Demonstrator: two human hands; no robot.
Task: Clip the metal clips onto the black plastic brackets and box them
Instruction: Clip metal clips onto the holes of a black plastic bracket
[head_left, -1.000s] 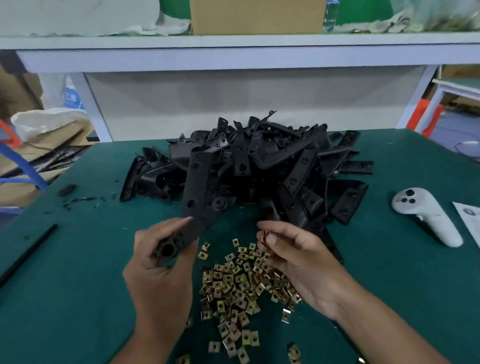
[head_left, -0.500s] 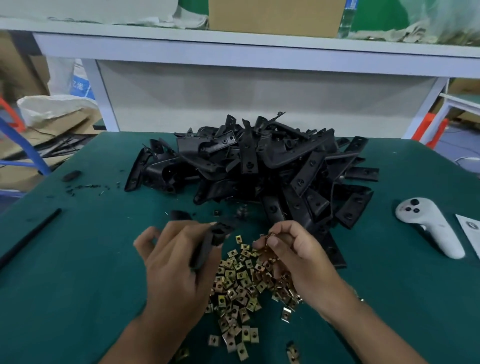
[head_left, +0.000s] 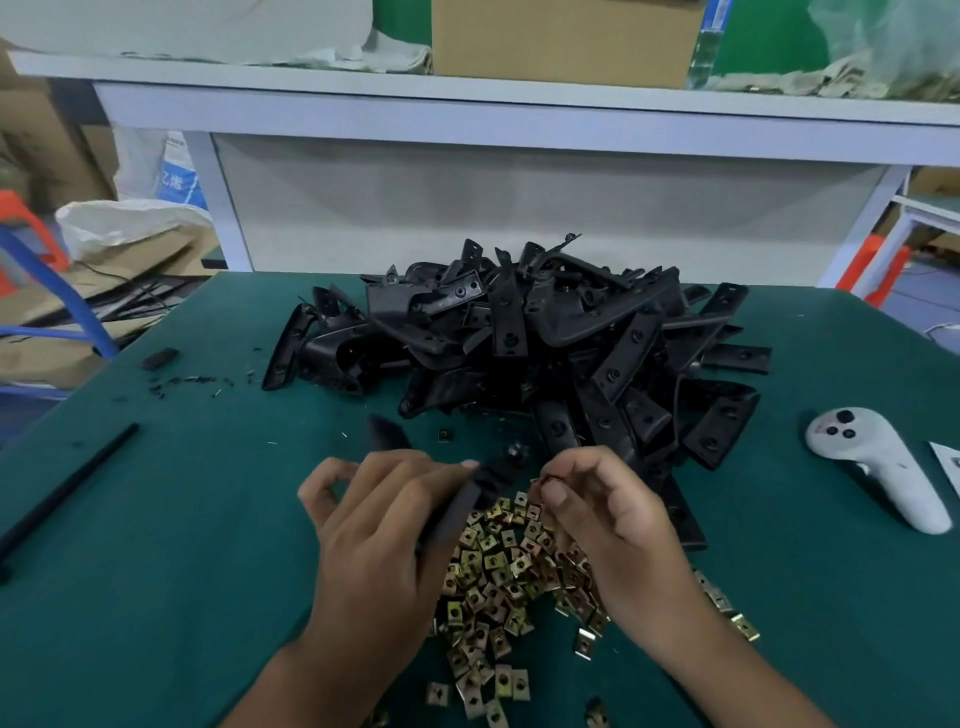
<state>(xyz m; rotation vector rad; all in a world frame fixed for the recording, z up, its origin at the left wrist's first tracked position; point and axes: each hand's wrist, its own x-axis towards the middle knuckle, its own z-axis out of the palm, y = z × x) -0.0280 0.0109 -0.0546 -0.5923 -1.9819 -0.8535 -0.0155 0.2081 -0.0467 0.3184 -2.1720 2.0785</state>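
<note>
Your left hand (head_left: 384, 525) grips a bracket (head_left: 470, 499) whose long axis points its far end toward your right hand (head_left: 602, 514), which pinches a clip (head_left: 546, 480) just beside that end.

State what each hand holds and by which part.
Left hand grips one black bracket around its middle. Right hand pinches a small metal clip at its fingertips; which part cannot be told.
</note>
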